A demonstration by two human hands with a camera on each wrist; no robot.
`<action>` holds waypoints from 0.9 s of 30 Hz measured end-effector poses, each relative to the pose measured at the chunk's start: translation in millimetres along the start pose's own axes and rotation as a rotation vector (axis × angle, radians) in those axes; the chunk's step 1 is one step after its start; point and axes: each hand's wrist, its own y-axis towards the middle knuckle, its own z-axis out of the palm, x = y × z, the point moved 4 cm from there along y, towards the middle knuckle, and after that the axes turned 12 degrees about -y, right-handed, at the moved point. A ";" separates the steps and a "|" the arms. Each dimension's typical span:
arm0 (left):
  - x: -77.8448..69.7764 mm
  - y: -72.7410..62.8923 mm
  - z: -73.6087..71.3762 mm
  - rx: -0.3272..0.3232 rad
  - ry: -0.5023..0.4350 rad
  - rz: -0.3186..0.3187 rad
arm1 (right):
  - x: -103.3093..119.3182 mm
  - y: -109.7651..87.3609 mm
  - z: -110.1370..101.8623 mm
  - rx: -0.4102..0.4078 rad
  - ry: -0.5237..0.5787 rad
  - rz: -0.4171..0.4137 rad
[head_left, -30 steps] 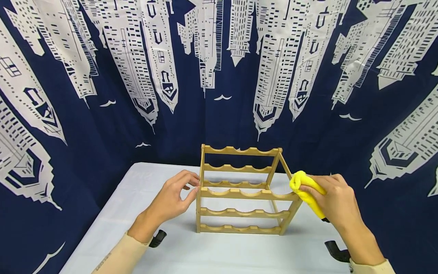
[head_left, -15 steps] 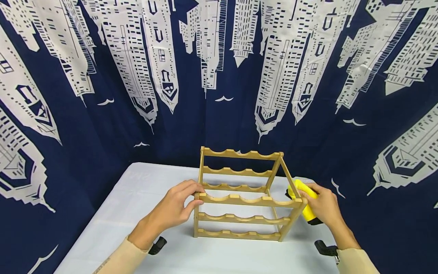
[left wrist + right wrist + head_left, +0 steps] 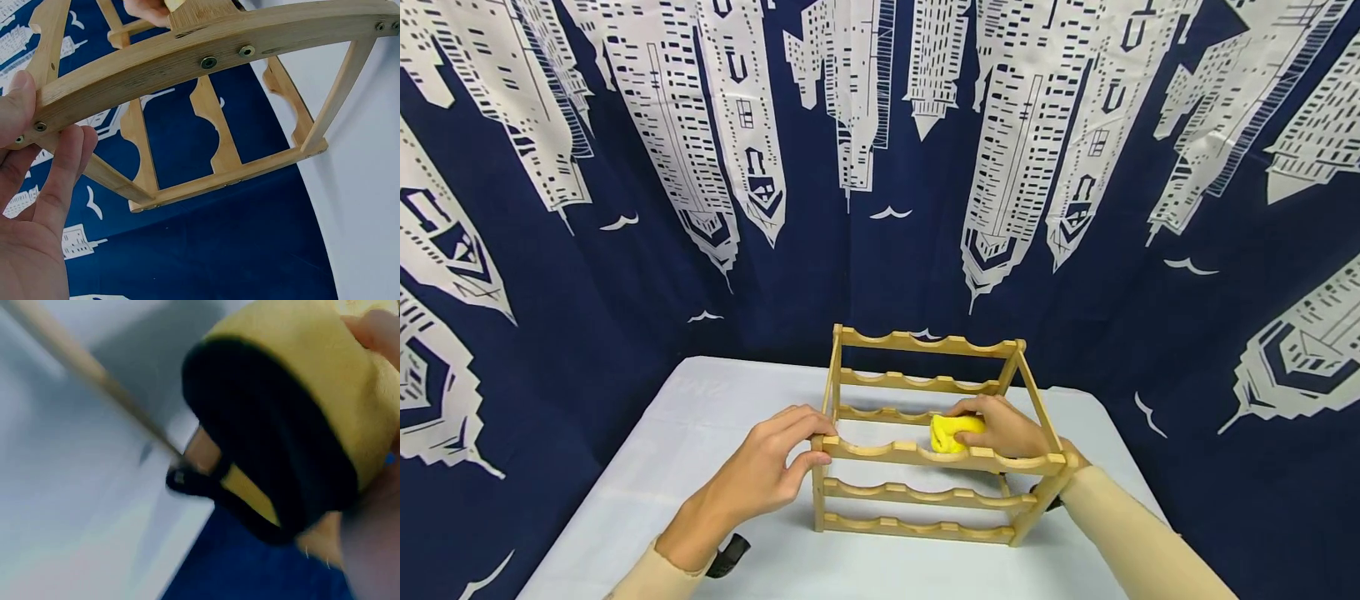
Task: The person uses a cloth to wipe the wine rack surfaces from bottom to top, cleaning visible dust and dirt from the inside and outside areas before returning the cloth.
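Note:
A light wooden wine rack (image 3: 904, 450) with scalloped bars stands on the white-covered table. My left hand (image 3: 767, 462) pinches its front left upper corner; in the left wrist view the thumb (image 3: 20, 103) lies on one side of the wood and the fingers (image 3: 65, 169) on the other. My right hand (image 3: 1000, 427) reaches through the rack's right side and holds a bunched yellow cloth (image 3: 951, 433) inside, behind the front upper bar. In the right wrist view the cloth (image 3: 312, 356) shows a broad black border, and the image is blurred.
The white table (image 3: 700, 433) extends around the rack on every side. Behind it hangs a dark blue curtain (image 3: 820, 275) printed with white buildings. Black wrist mounts (image 3: 727, 556) stick out by the wrists.
My right hand has carried the yellow cloth from outside the rack's right side to its inside. The left hand has taken hold of the left corner, and the rack has shifted slightly nearer.

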 end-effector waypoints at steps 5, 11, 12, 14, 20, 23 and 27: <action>5.4 -1.5 -6.0 -0.013 -0.011 -0.009 | 1.9 31.5 19.4 -0.046 -0.113 -0.186; 7.5 -2.7 -8.7 0.005 -0.031 -0.026 | 10.6 56.6 39.6 -0.120 -0.194 -0.368; 7.6 -2.3 -9.3 0.008 -0.032 -0.028 | 11.7 61.1 42.8 -0.134 -0.191 -0.396; 5.5 -4.3 -8.4 0.009 -0.034 -0.032 | 15.2 64.0 50.0 -0.168 -0.186 -0.443; 3.3 -6.9 -9.6 -0.004 -0.022 -0.050 | 18.9 74.7 67.9 -0.291 -0.216 -0.575; 5.1 -7.3 -9.5 -0.008 -0.023 -0.061 | 16.7 77.5 76.1 -0.306 -0.309 -0.608; 9.5 -5.3 -7.1 -0.005 -0.026 -0.077 | 12.0 79.2 86.9 -0.288 -0.490 -0.591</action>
